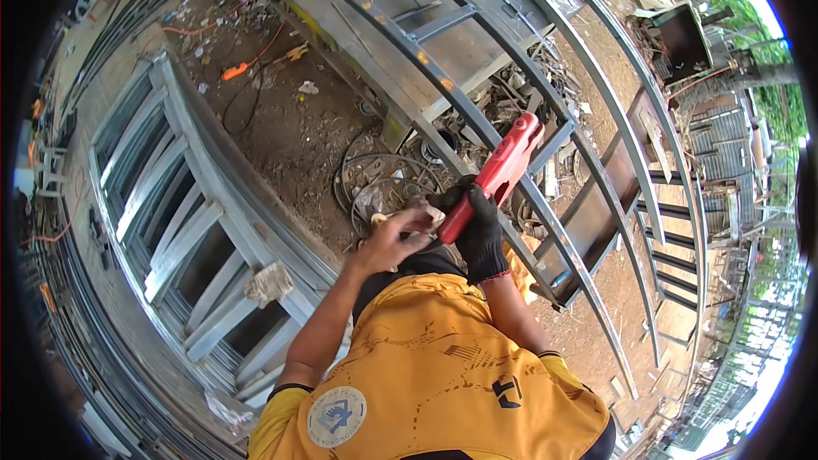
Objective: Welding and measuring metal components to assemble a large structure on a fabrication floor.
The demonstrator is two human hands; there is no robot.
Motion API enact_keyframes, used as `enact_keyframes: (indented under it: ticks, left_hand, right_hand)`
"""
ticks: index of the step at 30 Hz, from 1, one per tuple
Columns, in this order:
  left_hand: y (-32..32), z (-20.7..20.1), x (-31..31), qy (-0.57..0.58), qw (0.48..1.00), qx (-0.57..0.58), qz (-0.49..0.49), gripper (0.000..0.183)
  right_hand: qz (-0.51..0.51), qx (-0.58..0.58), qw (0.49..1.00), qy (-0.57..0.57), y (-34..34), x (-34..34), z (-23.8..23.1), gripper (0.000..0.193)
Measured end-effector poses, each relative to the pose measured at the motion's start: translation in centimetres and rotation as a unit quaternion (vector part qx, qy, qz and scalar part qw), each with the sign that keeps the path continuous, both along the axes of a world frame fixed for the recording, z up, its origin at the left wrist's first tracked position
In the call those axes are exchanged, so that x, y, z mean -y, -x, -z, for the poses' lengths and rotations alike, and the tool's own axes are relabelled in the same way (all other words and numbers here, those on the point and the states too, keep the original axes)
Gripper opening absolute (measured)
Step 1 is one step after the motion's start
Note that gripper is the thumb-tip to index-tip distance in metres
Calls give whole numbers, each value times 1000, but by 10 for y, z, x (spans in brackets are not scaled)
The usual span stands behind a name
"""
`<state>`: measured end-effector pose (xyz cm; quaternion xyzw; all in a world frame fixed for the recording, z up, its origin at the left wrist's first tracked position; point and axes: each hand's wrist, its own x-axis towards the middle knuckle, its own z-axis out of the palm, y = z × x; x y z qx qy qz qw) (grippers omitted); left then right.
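Note:
My right hand (479,223), in a black glove, is wrapped round the lower part of a long red tool (503,163). The tool has a rounded far end and round marks along its side, and it tilts up and away to the right; its exact kind is not clear. My bare left hand (399,237) is beside its lower end, fingers bent together. Between those fingers there may be something small and pale, but I cannot make it out. Just beyond my hands runs a curved steel frame (467,107) with welded cross bars.
The frame lies across a metal-topped table (443,89). On the left, several welded grey metal frames (204,230) are stacked. Coiled cable (345,175) and scraps cover the dirt floor, where an orange tool (234,71) lies. A dark steel channel (596,230) stands at the right.

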<state>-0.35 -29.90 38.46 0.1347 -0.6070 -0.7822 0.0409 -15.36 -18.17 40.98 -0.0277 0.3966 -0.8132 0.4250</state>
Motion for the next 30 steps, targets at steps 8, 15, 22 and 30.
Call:
enact_keyframes:
  ticks: [8,15,22,30]
  left_hand:
    - [41,5,16,-67,987,-45,-141,30]
    - [57,22,135,-94,963,103,-230,21]
    - [106,-36,263,-107,917,9,-385,22]
    - [94,-34,378,-102,901,-1,-422,24]
  right_hand:
    - [-67,-216,967,-119,1,65,-3,42]
    - [-419,-474,697,-338,53,177,-38,44]
    - [-249,-499,804,-208,147,258,-6,41]
    - [-134,-335,853,-378,250,375,28,48]
